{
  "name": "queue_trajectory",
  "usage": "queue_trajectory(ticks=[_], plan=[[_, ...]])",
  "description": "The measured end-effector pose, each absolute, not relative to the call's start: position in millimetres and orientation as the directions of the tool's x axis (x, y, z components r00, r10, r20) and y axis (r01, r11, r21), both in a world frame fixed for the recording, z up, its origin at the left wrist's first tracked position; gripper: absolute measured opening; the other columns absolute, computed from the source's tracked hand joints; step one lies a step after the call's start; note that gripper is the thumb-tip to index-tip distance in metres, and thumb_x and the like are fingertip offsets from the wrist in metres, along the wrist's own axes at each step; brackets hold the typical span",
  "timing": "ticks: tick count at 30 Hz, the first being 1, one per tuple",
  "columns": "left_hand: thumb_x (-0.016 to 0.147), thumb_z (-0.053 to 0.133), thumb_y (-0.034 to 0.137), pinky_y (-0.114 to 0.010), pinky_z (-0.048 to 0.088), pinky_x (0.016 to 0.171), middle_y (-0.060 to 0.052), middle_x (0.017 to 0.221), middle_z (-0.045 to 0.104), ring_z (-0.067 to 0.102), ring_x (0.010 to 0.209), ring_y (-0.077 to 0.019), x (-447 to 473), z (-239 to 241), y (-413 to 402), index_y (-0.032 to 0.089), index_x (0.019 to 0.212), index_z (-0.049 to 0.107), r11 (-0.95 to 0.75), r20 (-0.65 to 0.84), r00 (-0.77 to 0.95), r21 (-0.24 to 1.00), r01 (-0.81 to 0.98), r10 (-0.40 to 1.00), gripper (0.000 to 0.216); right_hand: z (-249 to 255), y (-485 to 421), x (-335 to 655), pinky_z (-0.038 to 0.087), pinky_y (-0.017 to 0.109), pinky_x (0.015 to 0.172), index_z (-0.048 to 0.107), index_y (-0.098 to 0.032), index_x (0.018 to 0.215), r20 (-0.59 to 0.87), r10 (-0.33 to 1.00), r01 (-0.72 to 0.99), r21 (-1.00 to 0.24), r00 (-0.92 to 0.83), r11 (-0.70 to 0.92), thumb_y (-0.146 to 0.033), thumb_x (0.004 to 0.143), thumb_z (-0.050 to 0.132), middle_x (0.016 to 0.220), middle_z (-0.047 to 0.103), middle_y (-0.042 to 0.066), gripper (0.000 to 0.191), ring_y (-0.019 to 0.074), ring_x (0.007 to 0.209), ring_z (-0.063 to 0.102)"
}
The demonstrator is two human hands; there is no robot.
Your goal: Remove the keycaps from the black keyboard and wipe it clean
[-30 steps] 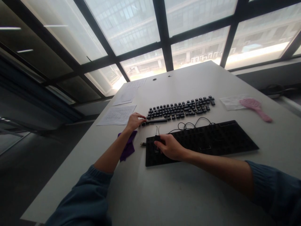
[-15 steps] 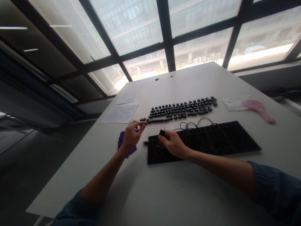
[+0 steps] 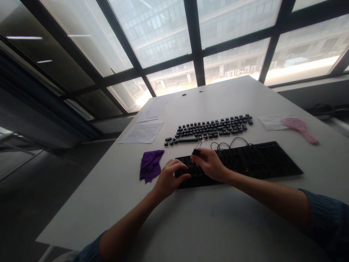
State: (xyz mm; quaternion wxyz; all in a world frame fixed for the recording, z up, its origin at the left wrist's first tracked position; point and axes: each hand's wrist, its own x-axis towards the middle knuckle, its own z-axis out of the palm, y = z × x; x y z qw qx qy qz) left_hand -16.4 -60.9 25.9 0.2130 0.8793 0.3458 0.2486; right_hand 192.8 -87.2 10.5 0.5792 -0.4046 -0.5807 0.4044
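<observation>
A black keyboard (image 3: 272, 160) lies on the white table, its surface too dark to make out in detail. Over its left end my right hand (image 3: 211, 165) is closed round a keycap puller (image 3: 196, 151), a small black handle with thin wires pointing away from me. My left hand (image 3: 172, 176) is at the keyboard's left edge, thumb and forefinger apart with nothing visible between them. Beyond the keyboard, loose black keycaps (image 3: 212, 127) are laid out in rows. The long space bar keycap (image 3: 188, 140) lies along their near side.
A crumpled purple cloth (image 3: 151, 165) lies left of my left hand. Printed sheets (image 3: 143, 132) rest along the table's left side. On the right lie a pink hairbrush (image 3: 298, 127) and a clear plastic bag (image 3: 268, 123). The keyboard's black cable (image 3: 230, 143) loops behind it.
My left hand has moved right and nearer, from the keycaps at the left end of the rows to the keyboard, uncovering the purple cloth. My right hand still holds the keycap puller.
</observation>
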Motion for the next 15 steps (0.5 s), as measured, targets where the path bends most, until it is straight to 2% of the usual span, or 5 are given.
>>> queue_trajectory(ticks=[2, 4, 15], plan=[[0.087, 0.070, 0.035, -0.037, 0.048, 0.083, -0.006, 0.091, 0.067, 0.061, 0.091, -0.0226, -18, 27, -57, 0.021, 0.090, 0.070, -0.646, 0.291, 0.613, 0.576, 0.501, 0.735, 0.014, 8, -93, 194, 0.036, 0.025, 0.056, 0.059, -0.017, 0.067, 0.402, 0.910, 0.152, -0.898, -0.103, 0.413, -0.027, 0.089, 0.062, 0.063, 0.054, -0.001, 0.024, 0.0125, 0.060, 0.047], [0.093, 0.061, 0.034, -0.035, 0.048, 0.082, -0.006, 0.090, 0.067, 0.061, 0.089, -0.0214, -18, 26, -56, 0.020, 0.089, 0.070, -0.616, 0.281, 0.588, 0.604, 0.506, 0.758, 0.016, 4, -94, 193, 0.035, 0.024, 0.057, 0.059, -0.016, 0.068, 0.407, 0.897, 0.224, -0.871, -0.172, 0.438, -0.024, 0.089, 0.060, 0.063, 0.053, -0.002, 0.023, 0.0121, 0.060, 0.046], [0.096, 0.054, 0.034, -0.035, 0.049, 0.080, -0.007, 0.091, 0.067, 0.061, 0.088, -0.0212, -13, 16, -58, 0.020, 0.087, 0.069, -0.569, 0.223, 0.595, 0.661, 0.490, 0.772, 0.023, -5, -87, 189, 0.031, 0.022, 0.053, 0.058, -0.016, 0.065, 0.365, 0.890, 0.297, -0.848, -0.274, 0.439, -0.023, 0.089, 0.062, 0.061, 0.051, -0.003, 0.025, 0.0104, 0.057, 0.044]])
